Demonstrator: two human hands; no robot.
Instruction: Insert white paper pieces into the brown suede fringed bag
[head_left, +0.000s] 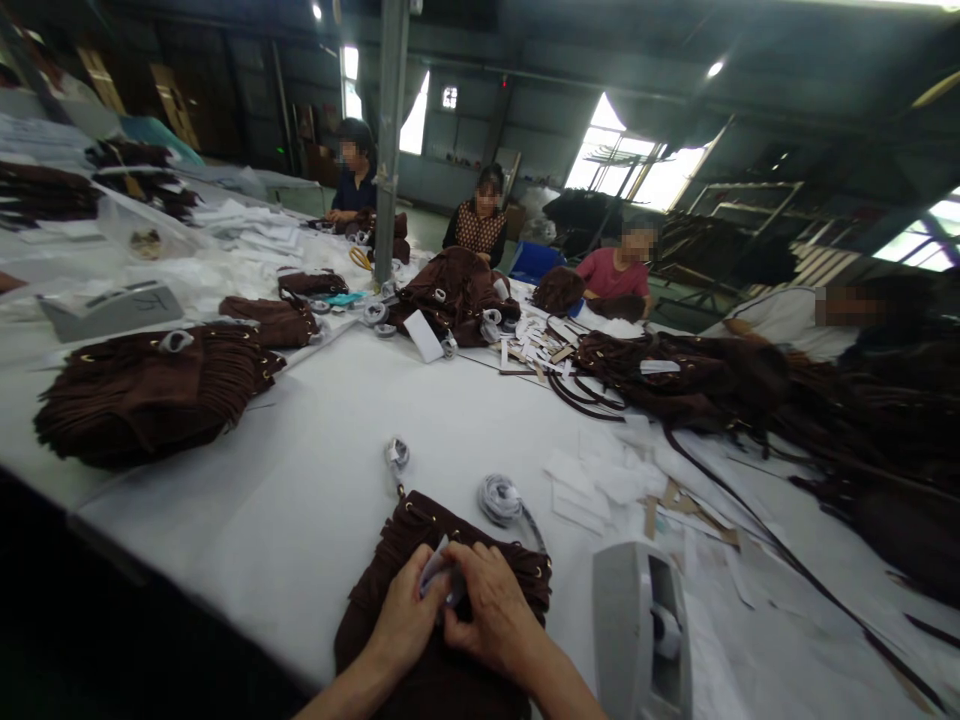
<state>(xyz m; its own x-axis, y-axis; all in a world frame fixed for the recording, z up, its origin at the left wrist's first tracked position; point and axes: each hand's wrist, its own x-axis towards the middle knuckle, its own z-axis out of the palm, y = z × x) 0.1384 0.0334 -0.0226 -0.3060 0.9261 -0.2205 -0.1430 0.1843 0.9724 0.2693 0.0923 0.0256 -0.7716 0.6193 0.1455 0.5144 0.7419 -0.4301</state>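
Note:
A dark brown fringed bag (375,590) with gold eyelets lies on the white table in front of me. Over its upper middle, my left hand (409,605) and my right hand (487,600) meet with curled fingers. Between them they pinch a small piece of white paper (435,568), and the fingers hide much of it. From the bag's top left corner runs a short wrapped cord end (396,455). At the top right, a coiled strap (501,500) in pale wrapping rests on the table, joined to the bag's edge.
A grey tape dispenser (622,630) stands right of the bag. White paper sheets (581,490) and brown scraps lie beyond it. Another fringed bag (142,400) sits at left; brown bags and long straps heap at right. Several people sit across the table, near a metal post (390,140).

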